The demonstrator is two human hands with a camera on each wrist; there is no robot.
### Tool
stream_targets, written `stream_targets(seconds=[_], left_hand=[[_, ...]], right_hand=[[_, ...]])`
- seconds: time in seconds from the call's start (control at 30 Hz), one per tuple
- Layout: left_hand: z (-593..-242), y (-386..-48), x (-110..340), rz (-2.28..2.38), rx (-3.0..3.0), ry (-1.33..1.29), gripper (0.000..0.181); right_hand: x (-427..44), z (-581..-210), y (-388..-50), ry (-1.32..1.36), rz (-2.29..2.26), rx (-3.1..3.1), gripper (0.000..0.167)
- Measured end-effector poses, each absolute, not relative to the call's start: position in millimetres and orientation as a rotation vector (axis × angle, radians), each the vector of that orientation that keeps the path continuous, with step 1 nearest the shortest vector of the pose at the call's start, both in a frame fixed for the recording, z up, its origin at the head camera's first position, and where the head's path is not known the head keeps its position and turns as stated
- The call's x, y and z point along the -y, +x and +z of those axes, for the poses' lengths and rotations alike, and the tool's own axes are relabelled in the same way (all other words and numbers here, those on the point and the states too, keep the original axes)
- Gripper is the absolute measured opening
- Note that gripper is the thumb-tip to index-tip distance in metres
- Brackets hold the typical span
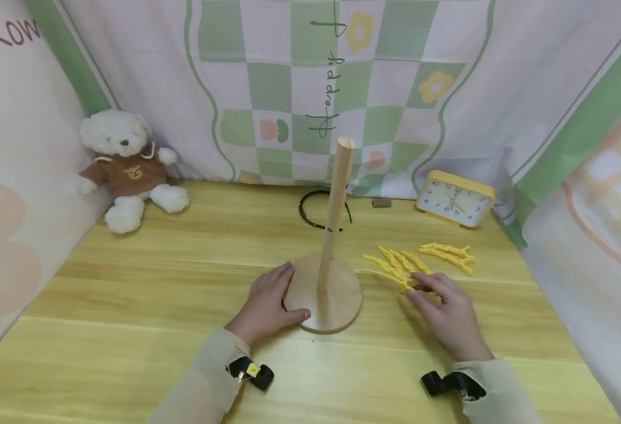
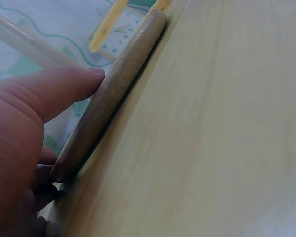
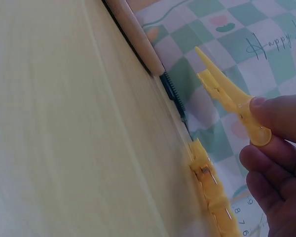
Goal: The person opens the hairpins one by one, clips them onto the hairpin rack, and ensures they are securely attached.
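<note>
A wooden stand (image 1: 336, 215) rises from a round base (image 1: 344, 309) on the table. My left hand (image 1: 268, 306) grips the base's left edge. In the left wrist view the thumb (image 2: 71, 89) presses on the rim while the other fingers curl at the side, partly hidden. To the right of the stand, my right hand (image 1: 451, 312) pinches a yellow clip (image 3: 242, 106) between thumb and fingers, its pointed end toward the stand. Beneath and beyond that hand lie several more yellow clips (image 1: 392, 258); springs show on those (image 3: 214, 190) in the right wrist view.
Behind the stand lies a curved black band (image 1: 304, 214), with a small dark red-and-grey block (image 1: 382, 202) beside it. A yellow-framed clock (image 1: 455, 198) stands at the back right. Another yellow clip group (image 1: 445, 253) is nearer. A white teddy bear (image 1: 130, 171) sits at the back left.
</note>
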State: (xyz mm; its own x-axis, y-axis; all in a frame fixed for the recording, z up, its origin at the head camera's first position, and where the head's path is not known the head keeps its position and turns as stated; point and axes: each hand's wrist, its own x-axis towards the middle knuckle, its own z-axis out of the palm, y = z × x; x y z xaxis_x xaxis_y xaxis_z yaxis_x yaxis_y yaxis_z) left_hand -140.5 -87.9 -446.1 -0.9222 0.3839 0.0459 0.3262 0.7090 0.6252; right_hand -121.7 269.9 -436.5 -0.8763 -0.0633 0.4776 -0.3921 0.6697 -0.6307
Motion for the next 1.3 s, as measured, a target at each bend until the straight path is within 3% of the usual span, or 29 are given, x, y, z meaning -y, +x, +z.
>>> stream_targets(seconds=[0.33,1.3], left_hand=[[-445,-140,88,1.015,-2.815,0.573,0.1],[-445,-141,87,1.015,-2.808,0.563,0.1]], right_hand=[[-251,-438,-122,0.521,1.101,2.417,0.037],[-225,-451,-120,0.566,1.158,2.554,0.037]])
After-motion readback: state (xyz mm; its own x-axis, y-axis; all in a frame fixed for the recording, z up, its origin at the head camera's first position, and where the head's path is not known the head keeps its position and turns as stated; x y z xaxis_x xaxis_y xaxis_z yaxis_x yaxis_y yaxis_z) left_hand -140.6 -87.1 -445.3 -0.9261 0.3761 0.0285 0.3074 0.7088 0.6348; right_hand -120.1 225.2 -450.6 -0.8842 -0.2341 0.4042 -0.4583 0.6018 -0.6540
